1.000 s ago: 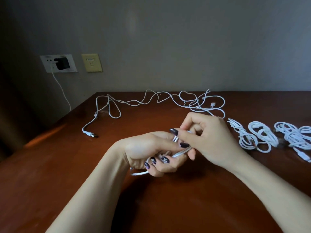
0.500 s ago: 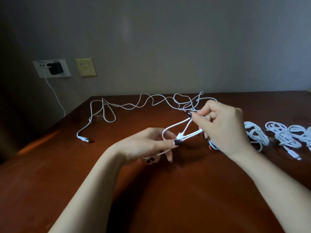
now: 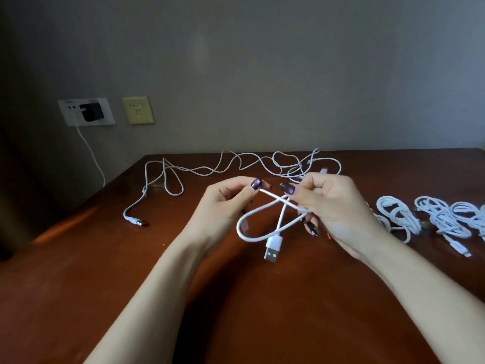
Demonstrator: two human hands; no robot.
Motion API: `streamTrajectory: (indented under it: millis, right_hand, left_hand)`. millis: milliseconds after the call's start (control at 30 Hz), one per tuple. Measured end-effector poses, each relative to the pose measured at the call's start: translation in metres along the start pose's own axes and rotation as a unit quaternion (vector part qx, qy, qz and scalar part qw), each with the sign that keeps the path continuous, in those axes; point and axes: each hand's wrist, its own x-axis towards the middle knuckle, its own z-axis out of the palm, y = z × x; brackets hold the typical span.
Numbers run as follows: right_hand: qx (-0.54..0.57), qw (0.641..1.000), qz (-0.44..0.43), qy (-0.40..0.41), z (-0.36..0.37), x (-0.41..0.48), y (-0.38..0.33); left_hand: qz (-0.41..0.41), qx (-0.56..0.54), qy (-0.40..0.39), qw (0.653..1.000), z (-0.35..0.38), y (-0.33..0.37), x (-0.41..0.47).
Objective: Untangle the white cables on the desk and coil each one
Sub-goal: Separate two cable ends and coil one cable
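- Two-handed, I am holding the white cable (image 3: 256,239) above the desk (image 3: 157,298): left grip (image 3: 225,206) pinching one end, right grip (image 3: 333,206) clamping its crossed strands.
- Its USB plug (image 3: 273,248) is dangling between them.

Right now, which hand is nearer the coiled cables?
Right. The right hand is just left of the coiled cables; the left hand lies farther left, beyond it.

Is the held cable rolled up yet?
Not yet: the cable hangs in one loose loop between left hand and right hand, USB plug dangling.
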Motion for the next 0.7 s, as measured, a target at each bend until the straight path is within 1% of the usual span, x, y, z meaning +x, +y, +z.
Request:
streamTrajectory:
  millis: [133, 200, 267, 367, 433, 467, 533, 600, 700]
  right_hand:
    - [0.082, 0.991, -0.026, 0.101, 0.005, 0.002, 0.000]
    - [0.091, 0.983, -0.048, 0.153, 0.005, 0.003, 0.001]
    - [0.076, 0.974, -0.076, 0.197, 0.004, 0.005, 0.004]
    - [-0.009, 0.960, -0.126, 0.250, -0.001, 0.006, 0.011]
    - [-0.099, 0.944, -0.166, 0.267, -0.005, 0.007, 0.017]
    - [-0.145, 0.933, -0.188, 0.270, -0.006, 0.007, 0.020]
    - [-0.224, 0.903, -0.245, 0.273, -0.007, 0.007, 0.026]
    - [-0.273, 0.873, -0.291, 0.280, -0.009, 0.009, 0.030]
    - [-0.324, 0.839, -0.327, 0.290, -0.012, 0.013, 0.035]
  left_hand:
    - [0.035, 0.051, -0.001, 0.998, 0.022, -0.005, -0.005]
    - [0.046, 0.079, -0.028, 0.995, 0.037, -0.006, -0.009]
    - [0.031, 0.060, -0.054, 0.996, 0.051, -0.006, -0.013]
    - [-0.047, -0.051, -0.080, 0.994, 0.063, -0.007, -0.016]
    - [-0.071, -0.061, -0.095, 0.991, 0.062, -0.008, -0.014]
    - [-0.078, -0.060, -0.103, 0.990, 0.061, -0.008, -0.013]
    - [-0.125, -0.095, -0.124, 0.980, 0.060, -0.004, -0.013]
    - [-0.182, -0.143, -0.147, 0.962, 0.057, -0.004, -0.011]
    - [-0.233, -0.158, -0.164, 0.945, 0.052, -0.003, -0.009]
